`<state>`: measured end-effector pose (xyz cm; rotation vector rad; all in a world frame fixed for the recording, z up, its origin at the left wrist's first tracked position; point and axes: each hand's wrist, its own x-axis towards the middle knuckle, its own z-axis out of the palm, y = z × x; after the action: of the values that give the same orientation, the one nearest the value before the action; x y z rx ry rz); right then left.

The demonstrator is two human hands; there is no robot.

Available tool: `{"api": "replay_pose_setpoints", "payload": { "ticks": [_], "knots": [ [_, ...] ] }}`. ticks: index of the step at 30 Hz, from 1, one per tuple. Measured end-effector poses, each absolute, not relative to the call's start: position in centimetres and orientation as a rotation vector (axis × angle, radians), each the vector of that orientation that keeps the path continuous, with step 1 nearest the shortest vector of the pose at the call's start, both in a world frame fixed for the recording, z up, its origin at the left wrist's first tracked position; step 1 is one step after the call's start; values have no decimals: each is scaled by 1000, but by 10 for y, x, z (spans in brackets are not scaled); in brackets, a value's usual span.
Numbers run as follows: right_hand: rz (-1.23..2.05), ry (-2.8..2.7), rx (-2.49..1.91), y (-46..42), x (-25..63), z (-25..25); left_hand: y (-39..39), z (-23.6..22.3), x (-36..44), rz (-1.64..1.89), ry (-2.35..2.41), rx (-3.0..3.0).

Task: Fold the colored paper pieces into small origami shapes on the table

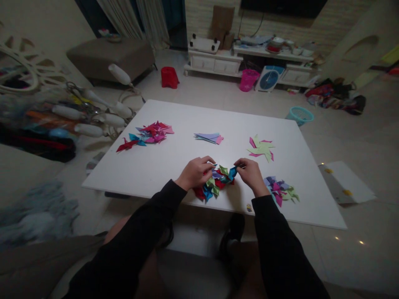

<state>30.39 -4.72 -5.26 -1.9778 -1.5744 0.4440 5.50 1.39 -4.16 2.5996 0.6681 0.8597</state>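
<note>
A pile of folded paper cranes (218, 187) in red, green, blue and purple lies near the front edge of the white table (174, 166). My right hand (250, 173) pinches a blue paper crane (232, 173) at the pile's right side. Over the left side, my left hand (197, 171) has thumb and fingers closed around a small folded paper piece, of which only a bluish tip shows. Its fingers partly hide the cranes beneath.
More folded paper (156, 132) is heaped at the table's left. A fanned stack of folded strips (209, 138) lies at mid-table. To the right are a green-pink pinwheel-like arrangement (262, 148) and another crane pile (280, 191). A blue basket (299, 115) stands beyond the far-right corner.
</note>
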Motion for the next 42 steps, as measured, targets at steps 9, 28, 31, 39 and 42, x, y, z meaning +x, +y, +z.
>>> {"api": "replay_pose_setpoints", "payload": {
  "ticks": [9,28,31,39,42],
  "knots": [
    [511,-1799,-2062,-48,294,-75,10,-31,50,919,733,2522],
    [385,-1741,-1959,-40,276,-73,18,-32,43,928,800,2456],
    [389,-1741,-1957,-41,274,-73,17,-31,43,913,806,2448],
    [408,-1761,-1934,-40,276,-74,17,-34,47,876,806,2457],
    [410,-1759,-1928,-40,277,-73,18,-36,48,878,794,2450]
  ]
}}
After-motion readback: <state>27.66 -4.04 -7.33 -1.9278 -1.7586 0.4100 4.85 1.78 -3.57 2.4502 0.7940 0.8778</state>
